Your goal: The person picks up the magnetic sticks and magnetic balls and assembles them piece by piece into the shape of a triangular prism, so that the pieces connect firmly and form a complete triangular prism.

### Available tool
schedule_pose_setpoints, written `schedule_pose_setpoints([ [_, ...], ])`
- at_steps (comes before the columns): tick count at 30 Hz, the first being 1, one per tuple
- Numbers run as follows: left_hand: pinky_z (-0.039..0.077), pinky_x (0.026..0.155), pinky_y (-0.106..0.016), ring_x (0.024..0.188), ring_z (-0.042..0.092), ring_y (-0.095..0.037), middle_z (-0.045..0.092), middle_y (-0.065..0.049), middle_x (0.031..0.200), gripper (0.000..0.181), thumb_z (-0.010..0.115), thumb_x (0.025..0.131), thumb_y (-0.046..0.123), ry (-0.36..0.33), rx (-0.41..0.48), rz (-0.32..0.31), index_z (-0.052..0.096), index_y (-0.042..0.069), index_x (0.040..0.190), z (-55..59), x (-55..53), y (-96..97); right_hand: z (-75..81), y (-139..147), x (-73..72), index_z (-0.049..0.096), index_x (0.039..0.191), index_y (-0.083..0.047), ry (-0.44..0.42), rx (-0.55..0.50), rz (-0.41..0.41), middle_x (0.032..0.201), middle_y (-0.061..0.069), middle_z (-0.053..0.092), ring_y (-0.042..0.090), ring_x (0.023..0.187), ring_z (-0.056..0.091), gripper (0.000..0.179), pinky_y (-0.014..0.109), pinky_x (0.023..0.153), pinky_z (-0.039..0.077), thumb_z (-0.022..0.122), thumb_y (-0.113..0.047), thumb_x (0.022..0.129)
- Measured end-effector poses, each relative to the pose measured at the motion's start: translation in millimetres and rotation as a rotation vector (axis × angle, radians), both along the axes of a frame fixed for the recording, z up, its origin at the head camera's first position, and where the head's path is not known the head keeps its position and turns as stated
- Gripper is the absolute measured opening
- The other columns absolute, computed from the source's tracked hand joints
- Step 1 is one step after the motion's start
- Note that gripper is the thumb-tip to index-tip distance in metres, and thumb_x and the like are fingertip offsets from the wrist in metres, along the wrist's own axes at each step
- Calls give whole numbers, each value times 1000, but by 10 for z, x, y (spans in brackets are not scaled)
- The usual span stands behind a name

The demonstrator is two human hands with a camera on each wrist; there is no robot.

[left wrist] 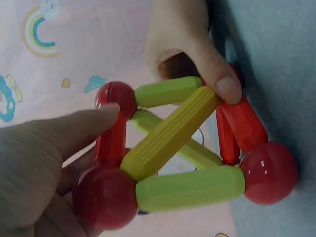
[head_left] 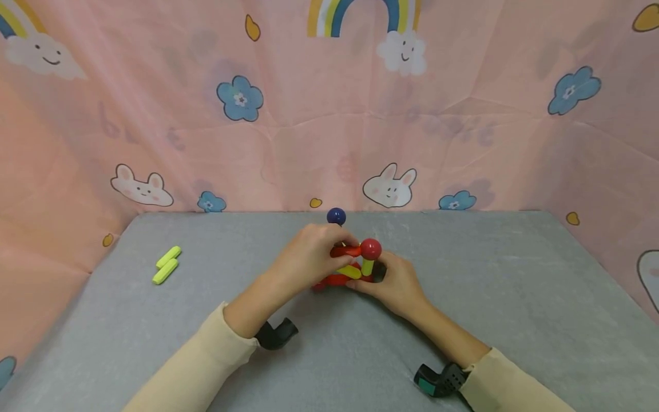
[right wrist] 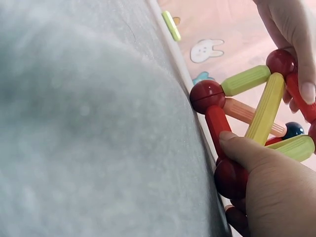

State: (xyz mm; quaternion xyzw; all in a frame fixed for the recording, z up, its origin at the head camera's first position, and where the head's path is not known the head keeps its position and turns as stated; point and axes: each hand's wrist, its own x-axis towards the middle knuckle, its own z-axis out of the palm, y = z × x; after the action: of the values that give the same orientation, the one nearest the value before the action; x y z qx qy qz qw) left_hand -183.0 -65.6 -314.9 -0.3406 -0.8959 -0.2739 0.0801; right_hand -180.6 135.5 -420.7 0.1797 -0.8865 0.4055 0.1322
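Observation:
A frame of magnetic building sticks and balls (head_left: pixel 337 279) stands mid-table. My left hand (head_left: pixel 311 254) holds its upper red stick (left wrist: pixel 111 140), thumb and fingers on either side, between two red balls (left wrist: pixel 105 197). Down at the lower right corner, my right hand (head_left: pixel 396 283) grips the frame, the thumb pressing on a lower red stick (right wrist: pixel 216 129) beside a red ball (right wrist: pixel 231 178). A yellow stick (left wrist: pixel 170 133) slants across the front face, flanked by lime-green sticks (left wrist: pixel 190 188). Behind rises a dark blue ball (head_left: pixel 336 216). My fingers hide part of the frame's back.
Two loose lime-green sticks (head_left: pixel 166 271) lie side by side at the left of the grey tabletop (head_left: pixel 515 297). A pink patterned cloth (head_left: pixel 309 137) hangs behind the table and along its sides. Both wrists wear black camera mounts (head_left: pixel 440 380).

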Motion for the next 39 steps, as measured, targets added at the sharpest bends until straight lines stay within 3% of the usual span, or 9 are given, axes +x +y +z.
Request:
schedule_pose_setpoints([
  [7,59,83,-27,96,66,-16,74,-3,107,33,84,83,18,-70,1,34,74,11,114,-31,0,-205,-3,-5,18,70,114,-9,-6,0,7,95,2,74,12,78,60,50,26,71,53,93,-26,72],
  [11,59,86,-32,101,66,-18,73,-4,116,41,85,82,23,-80,26,117,72,10,119,-76,27,-306,3,-40,59,70,114,-10,10,36,-32,95,2,75,12,75,60,52,25,68,53,93,-30,72],
  [16,61,83,-32,94,69,-17,73,-4,119,46,86,82,22,-93,70,258,71,12,124,-132,51,-345,28,-119,120,70,113,-10,18,103,-119,90,3,75,11,71,59,53,25,64,50,91,-37,73],
  [21,63,77,-31,88,75,-19,73,-8,123,45,83,85,16,-127,162,293,68,9,127,-179,17,-341,65,-137,139,71,98,-13,0,119,-137,72,-3,66,9,63,53,48,23,58,44,89,-48,71],
  [24,63,77,-32,88,76,-22,72,-10,125,45,82,85,12,-158,202,281,68,8,128,-182,-16,-363,76,-125,140,73,95,-15,2,91,-85,71,-6,66,6,64,57,44,22,59,47,88,-50,72],
  [29,62,84,-38,99,76,-29,67,-13,134,55,81,85,9,-231,268,273,60,7,137,-199,-77,-401,72,-88,132,76,98,-17,15,13,88,82,-7,75,4,73,67,34,23,68,55,88,-40,76],
  [35,56,98,-47,118,68,-37,59,-20,142,78,80,86,11,-376,318,287,38,6,152,-367,-90,-522,70,34,76,77,100,-15,-61,-88,292,90,-4,77,7,83,68,15,27,78,58,78,-23,88],
  [37,56,99,-47,118,68,-35,62,-19,139,81,80,86,12,-426,286,305,35,5,154,-458,-37,-559,80,83,36,75,96,-10,-114,-156,297,87,2,76,10,80,68,7,26,76,58,71,-15,93],
  [39,56,99,-48,117,67,-32,65,-17,136,84,81,85,17,-469,239,332,35,6,154,-537,41,-571,99,121,-14,71,91,-5,-146,-221,229,83,9,73,13,75,68,10,25,72,58,63,-9,96],
])
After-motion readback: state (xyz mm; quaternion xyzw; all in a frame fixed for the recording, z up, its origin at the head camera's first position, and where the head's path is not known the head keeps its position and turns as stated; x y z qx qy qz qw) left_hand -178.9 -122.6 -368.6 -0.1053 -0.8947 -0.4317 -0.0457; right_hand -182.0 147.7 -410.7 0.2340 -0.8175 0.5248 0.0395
